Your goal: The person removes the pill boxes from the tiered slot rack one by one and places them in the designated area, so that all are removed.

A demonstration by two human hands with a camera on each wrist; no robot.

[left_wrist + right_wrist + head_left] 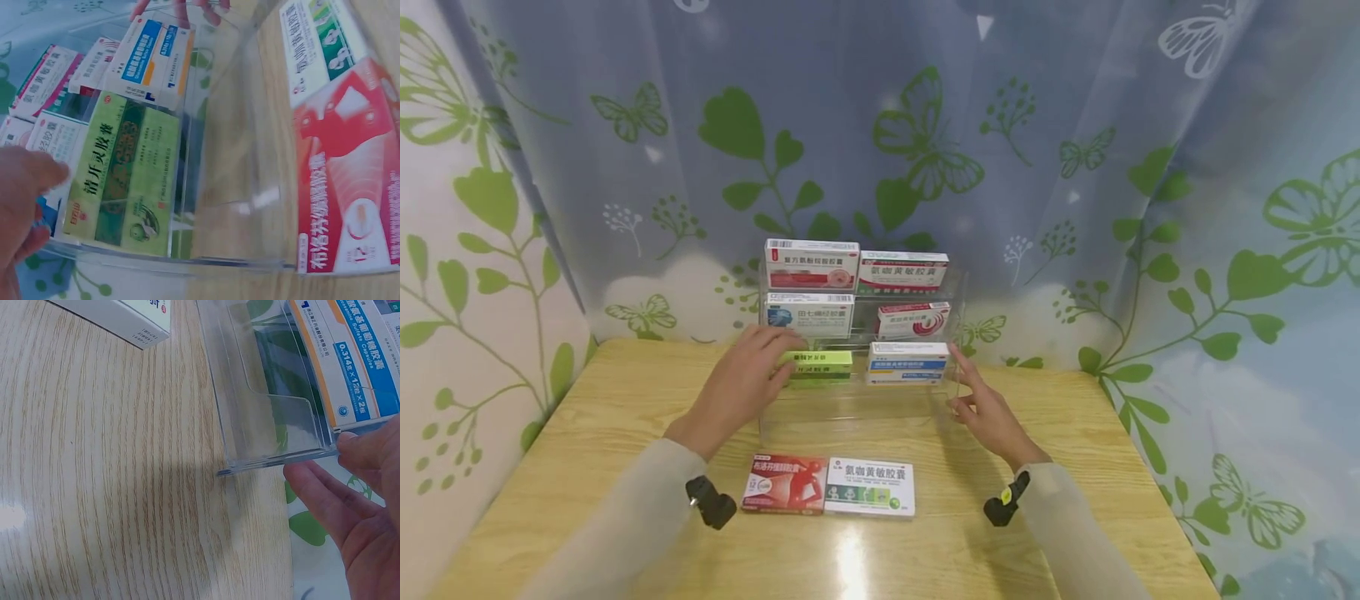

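Observation:
My left hand (pixel 741 379) is at the left end of a green medicine box (pixel 822 364), covering part of it in the head view. In the left wrist view its bent fingers are beside that box (pixel 125 178), with nothing gripped. The box stands in the lowest tier of a clear plastic display rack (pixel 850 408). My right hand (pixel 992 417) touches the rack's right side, fingertips close to a blue-and-white medicine box (pixel 907 364). The right wrist view shows these fingers (pixel 319 494) along the clear side wall, beside the blue-and-white box's end.
Upper tiers hold several boxes, among them a red-and-white one (pixel 812 267) and a pale blue one (pixel 810 317). On the wooden table (pixel 1045 517), a red box (pixel 784 483) and a white-and-green box (pixel 870 487) lie flat before the rack. A patterned curtain (pixel 850 125) hangs behind.

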